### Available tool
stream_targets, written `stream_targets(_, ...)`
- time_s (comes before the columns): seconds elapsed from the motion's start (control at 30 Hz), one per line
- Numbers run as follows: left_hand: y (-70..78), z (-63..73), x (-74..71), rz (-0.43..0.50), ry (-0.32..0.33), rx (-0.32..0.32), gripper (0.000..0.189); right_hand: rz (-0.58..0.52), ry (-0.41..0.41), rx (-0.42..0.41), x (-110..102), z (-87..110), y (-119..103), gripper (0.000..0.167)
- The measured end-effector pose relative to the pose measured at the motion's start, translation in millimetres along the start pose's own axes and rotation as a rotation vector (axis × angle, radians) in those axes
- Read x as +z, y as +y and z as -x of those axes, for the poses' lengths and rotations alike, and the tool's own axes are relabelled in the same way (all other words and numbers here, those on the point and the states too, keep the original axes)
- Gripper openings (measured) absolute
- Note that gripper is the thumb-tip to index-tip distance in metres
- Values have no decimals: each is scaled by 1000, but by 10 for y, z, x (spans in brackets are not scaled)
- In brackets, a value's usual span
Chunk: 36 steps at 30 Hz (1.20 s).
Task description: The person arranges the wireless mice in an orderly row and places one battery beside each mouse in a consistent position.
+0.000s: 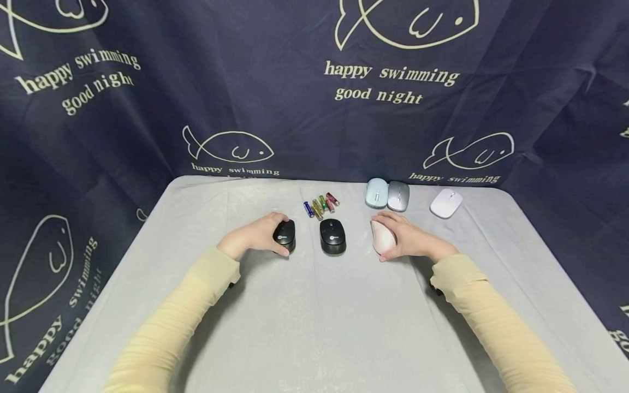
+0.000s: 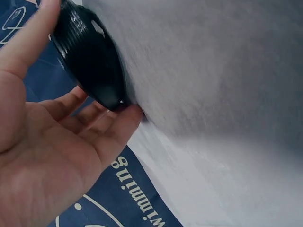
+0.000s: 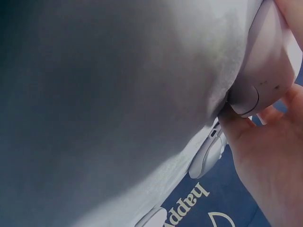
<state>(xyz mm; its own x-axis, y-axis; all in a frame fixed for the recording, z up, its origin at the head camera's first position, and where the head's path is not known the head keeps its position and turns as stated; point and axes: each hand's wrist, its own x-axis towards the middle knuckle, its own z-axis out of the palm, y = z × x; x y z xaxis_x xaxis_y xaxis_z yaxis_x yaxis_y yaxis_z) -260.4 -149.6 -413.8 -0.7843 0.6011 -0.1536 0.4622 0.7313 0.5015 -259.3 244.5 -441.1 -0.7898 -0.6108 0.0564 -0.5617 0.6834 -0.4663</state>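
My left hand (image 1: 262,233) grips a black computer mouse (image 1: 284,234) at the left of the group, thumb on the near end and fingers at the far end. In the left wrist view the same black mouse (image 2: 87,54) sits between thumb and fingertips, its side ridged. A pale pink mouse (image 1: 384,238) is held by my right hand (image 1: 405,237), again with thumb near and fingers far. The right wrist view shows the pink mouse (image 3: 267,61) from its side. Between the hands stands a second black mouse (image 1: 333,236), touched by neither.
Several small coloured batteries (image 1: 321,205) lie in a cluster behind the middle mouse. A light blue mouse (image 1: 377,193) and a grey mouse (image 1: 398,196) stand side by side at the back, a white mouse (image 1: 446,203) farther right. A dark printed curtain (image 1: 304,98) hangs behind the table (image 1: 314,327).
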Motion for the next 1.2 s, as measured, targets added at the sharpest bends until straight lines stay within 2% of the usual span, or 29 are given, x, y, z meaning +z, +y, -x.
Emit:
stream_targets(0.23,-11,7,-72,7,-53,-33,72,-3,-9,-9,-12,-17,22,99)
stream_targets(0.53,7,7,-115,-2,-68,-77,70,-40,-26,4,-60,-75,6,93)
stream_targets(0.87,-7,2,-116,-16,-64,-64,71,-77,-42,24,-133,-110,-13,85)
stream_targets(1.07,16,-4,-107,-27,-73,-69,71,-53,-21,26,-237,-90,-19,83)
stream_targets(1.2,32,-12,-93,-30,-80,-63,71,-5,-3,75,-330,-57,19,82)
